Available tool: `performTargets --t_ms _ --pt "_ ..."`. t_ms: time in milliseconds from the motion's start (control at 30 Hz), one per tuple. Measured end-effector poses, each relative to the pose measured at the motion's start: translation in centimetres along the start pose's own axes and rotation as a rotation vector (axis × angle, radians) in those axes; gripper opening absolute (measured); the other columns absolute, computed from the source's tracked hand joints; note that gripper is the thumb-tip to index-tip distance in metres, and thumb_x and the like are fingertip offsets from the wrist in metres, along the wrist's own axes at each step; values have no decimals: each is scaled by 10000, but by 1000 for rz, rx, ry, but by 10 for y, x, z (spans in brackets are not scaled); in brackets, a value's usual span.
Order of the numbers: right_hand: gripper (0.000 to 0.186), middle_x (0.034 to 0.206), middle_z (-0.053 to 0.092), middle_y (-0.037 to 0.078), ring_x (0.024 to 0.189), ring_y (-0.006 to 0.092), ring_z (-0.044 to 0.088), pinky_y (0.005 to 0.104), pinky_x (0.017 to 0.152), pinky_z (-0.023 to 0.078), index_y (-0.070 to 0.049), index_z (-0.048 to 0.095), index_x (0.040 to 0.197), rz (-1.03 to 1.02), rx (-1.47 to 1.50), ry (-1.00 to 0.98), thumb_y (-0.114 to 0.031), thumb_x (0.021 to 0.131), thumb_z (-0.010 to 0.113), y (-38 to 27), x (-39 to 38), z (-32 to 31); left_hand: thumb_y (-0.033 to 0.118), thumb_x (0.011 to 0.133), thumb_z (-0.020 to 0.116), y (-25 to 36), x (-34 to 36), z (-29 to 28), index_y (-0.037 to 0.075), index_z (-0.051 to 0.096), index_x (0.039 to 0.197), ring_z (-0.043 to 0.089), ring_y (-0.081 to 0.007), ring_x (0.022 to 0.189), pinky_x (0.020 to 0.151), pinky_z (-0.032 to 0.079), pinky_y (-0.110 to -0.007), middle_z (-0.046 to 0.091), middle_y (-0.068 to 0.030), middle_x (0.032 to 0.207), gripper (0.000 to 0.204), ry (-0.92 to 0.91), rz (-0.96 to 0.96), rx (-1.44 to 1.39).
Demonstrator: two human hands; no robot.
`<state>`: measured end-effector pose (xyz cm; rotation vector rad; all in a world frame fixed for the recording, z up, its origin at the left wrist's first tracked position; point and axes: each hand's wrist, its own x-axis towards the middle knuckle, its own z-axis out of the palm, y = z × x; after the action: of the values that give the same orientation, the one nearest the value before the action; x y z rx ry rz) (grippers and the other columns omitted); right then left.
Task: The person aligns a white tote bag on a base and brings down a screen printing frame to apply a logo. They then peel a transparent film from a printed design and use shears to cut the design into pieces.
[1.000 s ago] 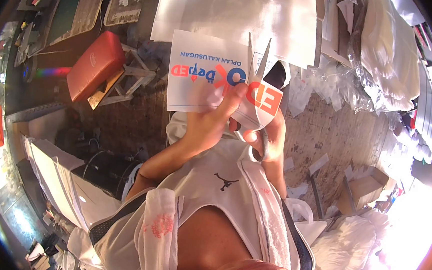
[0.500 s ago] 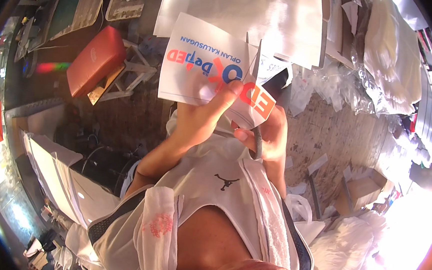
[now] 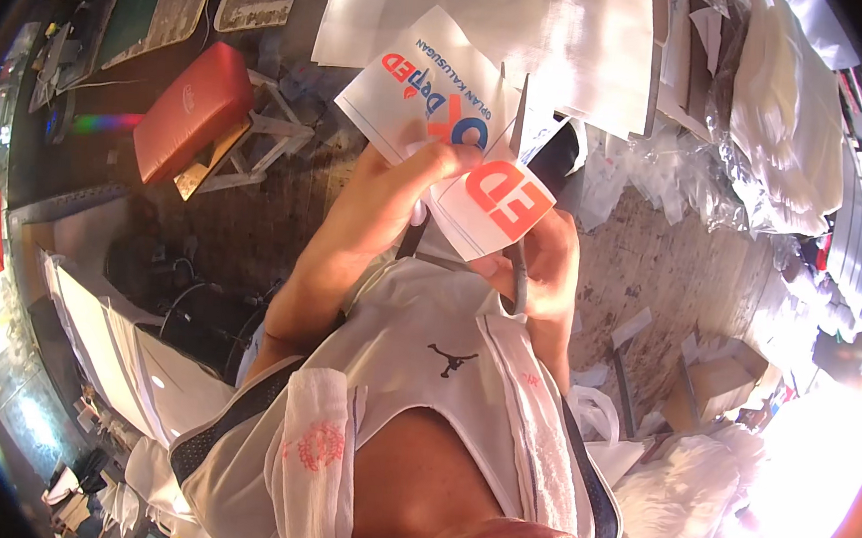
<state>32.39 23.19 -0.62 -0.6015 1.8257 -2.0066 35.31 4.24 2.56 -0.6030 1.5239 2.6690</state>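
My left hand (image 3: 381, 201) is closed on a white printed sheet (image 3: 377, 108) with blue and orange-red lettering, its thumb pressing on the top face. The sheet is tilted, with one corner pointing up and away from me. My right hand (image 3: 553, 268) is closed round the handles of a pair of scissors (image 3: 519, 125), partly behind the sheet. Two dark blades stand apart and point away from me, at the sheet's right side. The near right part of the sheet, with large orange-red letters, hides some of my right fingers and the scissors' pivot.
Ahead lies a large white sheet (image 3: 399, 17) on a work surface. On the left stands a red padded stool (image 3: 194, 108). Crumpled clear plastic (image 3: 647, 179) hangs at the right, above a worn floor (image 3: 671, 261). An open cardboard box (image 3: 723, 384) sits at the lower right.
The printed sheet has turned clockwise and tipped, its far corner rising. My left hand has shifted slightly left and up with it. The scissor blades stand at nearly the same place.
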Motion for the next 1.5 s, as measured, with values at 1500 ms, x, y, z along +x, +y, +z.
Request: performTargets --t_ms 1500 --pt "514 987 765 105 860 182 743 311 844 569 50 693 1220 -67 38 -21 -82 741 824 16 -1 -14 173 894 842 -2 7 9 58 702 1074 684 -107 924 784 502 -266 701 -12 982 255 -53 -201 -198"
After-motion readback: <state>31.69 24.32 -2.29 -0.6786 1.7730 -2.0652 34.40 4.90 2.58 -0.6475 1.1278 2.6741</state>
